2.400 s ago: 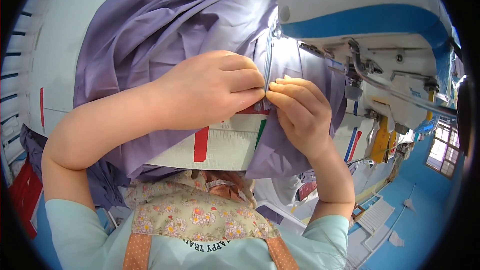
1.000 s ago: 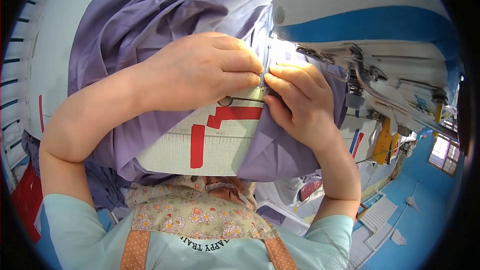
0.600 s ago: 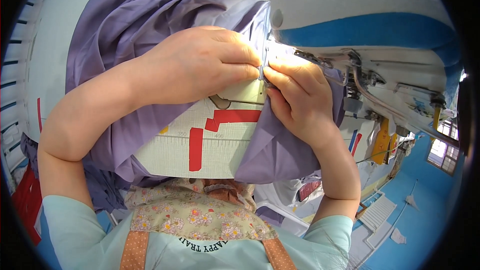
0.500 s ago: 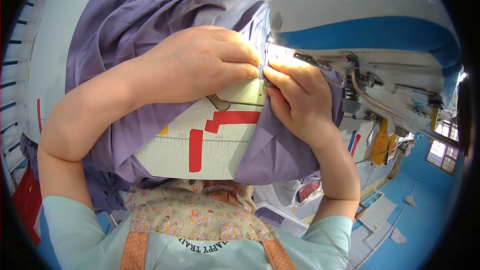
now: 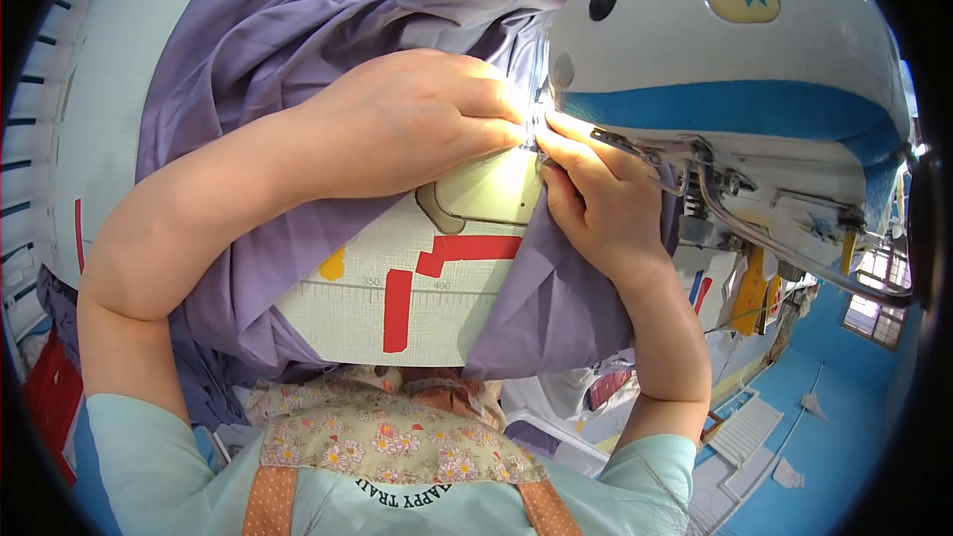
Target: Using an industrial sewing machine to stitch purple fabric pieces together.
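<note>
A white sewing machine with a blue band (image 5: pixel 725 114) stands at the upper right, its lamp glaring over the needle area. Purple fabric (image 5: pixel 268 99) lies bunched beneath it and drapes toward me on both sides. Left of the needle, my left hand (image 5: pixel 427 119) has its fingers closed, thumb hidden, pinching the fabric's edge. Close against it, my right hand (image 5: pixel 606 194) grips the fabric from the other side, fingertips almost meeting the left ones. Glare hides the exact seam and the needle tip.
A pale table with a printed ruler (image 5: pixel 342 313) carries red tape strips (image 5: pixel 397 311) and a yellow mark (image 5: pixel 334 263). The metal needle plate (image 5: pixel 491 187) shows below my hands. A bent metal lever (image 5: pixel 784 238) hangs under the machine head, right of my right hand.
Both hands have moved slightly farther from me relative to the table, with the fabric, closer to the needle area. The whole view has shifted a little.
</note>
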Motion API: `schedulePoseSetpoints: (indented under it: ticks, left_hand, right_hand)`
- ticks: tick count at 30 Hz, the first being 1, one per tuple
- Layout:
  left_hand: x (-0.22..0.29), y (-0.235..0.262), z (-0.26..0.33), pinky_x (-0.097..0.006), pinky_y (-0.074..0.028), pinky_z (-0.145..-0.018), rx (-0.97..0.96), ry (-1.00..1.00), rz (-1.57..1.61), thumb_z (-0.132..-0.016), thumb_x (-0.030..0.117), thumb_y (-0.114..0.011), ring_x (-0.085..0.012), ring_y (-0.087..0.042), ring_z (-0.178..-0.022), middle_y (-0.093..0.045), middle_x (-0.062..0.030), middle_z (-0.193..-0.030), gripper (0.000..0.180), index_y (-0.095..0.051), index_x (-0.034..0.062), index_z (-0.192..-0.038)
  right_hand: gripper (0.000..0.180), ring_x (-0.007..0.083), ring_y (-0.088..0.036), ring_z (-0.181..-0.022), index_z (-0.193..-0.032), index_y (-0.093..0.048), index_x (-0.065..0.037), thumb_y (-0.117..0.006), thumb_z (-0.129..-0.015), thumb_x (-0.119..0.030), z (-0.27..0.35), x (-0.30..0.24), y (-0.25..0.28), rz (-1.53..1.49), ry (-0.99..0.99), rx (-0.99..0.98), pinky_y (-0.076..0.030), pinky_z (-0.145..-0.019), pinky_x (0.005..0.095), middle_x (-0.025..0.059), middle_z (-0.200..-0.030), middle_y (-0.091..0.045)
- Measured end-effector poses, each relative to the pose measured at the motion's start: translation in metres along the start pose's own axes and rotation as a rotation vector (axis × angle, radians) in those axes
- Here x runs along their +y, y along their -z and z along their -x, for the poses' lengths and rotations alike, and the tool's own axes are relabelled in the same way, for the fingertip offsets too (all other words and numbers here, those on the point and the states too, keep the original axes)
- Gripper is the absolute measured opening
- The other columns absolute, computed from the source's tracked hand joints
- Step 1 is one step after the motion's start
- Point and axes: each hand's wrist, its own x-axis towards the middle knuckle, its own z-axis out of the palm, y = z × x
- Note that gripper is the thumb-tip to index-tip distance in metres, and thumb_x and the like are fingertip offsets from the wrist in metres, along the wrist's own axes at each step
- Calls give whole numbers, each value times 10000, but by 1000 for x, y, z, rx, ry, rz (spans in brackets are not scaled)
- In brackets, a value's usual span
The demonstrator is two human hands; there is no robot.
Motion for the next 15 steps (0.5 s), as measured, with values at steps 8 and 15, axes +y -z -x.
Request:
schedulePoseSetpoints:
  ticks: [8, 15]
  left_hand:
    - [-6, 0, -4, -388, -532, -901, -27, 32, -5, -813, 81, -649, -261, -633, -1092, -675, -38, -1117, 313, -692, 115, -1121]
    - [-10, -4, -6, -365, -542, -884, -26, 38, -84, -782, 67, -664, -253, -639, -1082, -670, -49, -1076, 296, -696, 84, -1076]
  right_hand:
    - [286, 304, -707, -915, -1128, -706, -69, -685, -843, -84, -6, 4, 0, -9, -52, -13, -546, -821, 363, 145, -1096, -723]
    - [290, 318, -701, -845, -1132, -722, -50, -652, -859, -120, -7, 5, -3, 24, -187, -55, -529, -765, 353, 194, -939, -711]
